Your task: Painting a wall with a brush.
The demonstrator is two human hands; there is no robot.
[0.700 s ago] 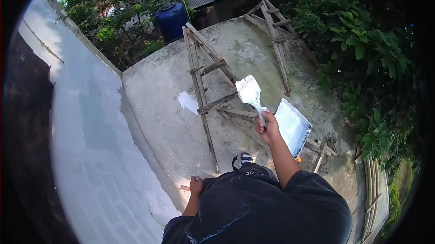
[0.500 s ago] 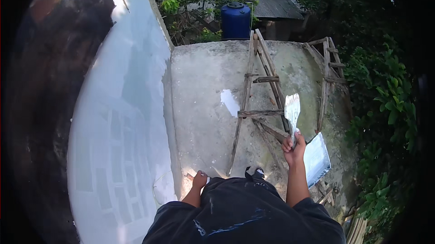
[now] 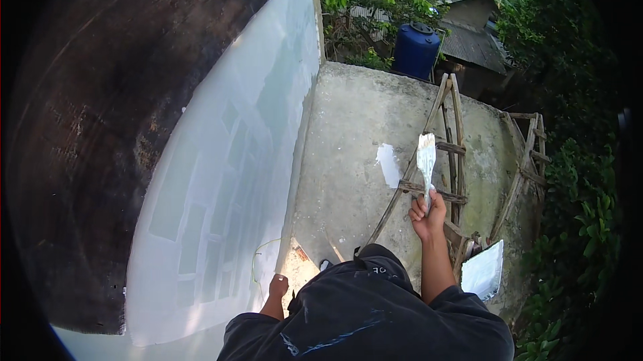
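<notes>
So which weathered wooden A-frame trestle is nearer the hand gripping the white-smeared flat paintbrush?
The left weathered wooden trestle: in the picture, the right hand and white-smeared paintbrush overlap it. The right trestle stands farther off, beside green foliage.

Above the fingers [image 3: 419, 208] of the right hand [image 3: 434, 222], the paintbrush [image 3: 426, 160] looks matt, caked in white paint. Beyond them stand a rough, weathered wooden trestle [image 3: 458, 125] and a smooth, plastic-looking tank [image 3: 416, 51]. Left of the fingers lie rough concrete [image 3: 341, 140] and a smoother painted wall [image 3: 221, 180]; below them, a matt cloth shirt [image 3: 362, 311]; lower right, a white-coated tray [image 3: 483, 270].
</notes>
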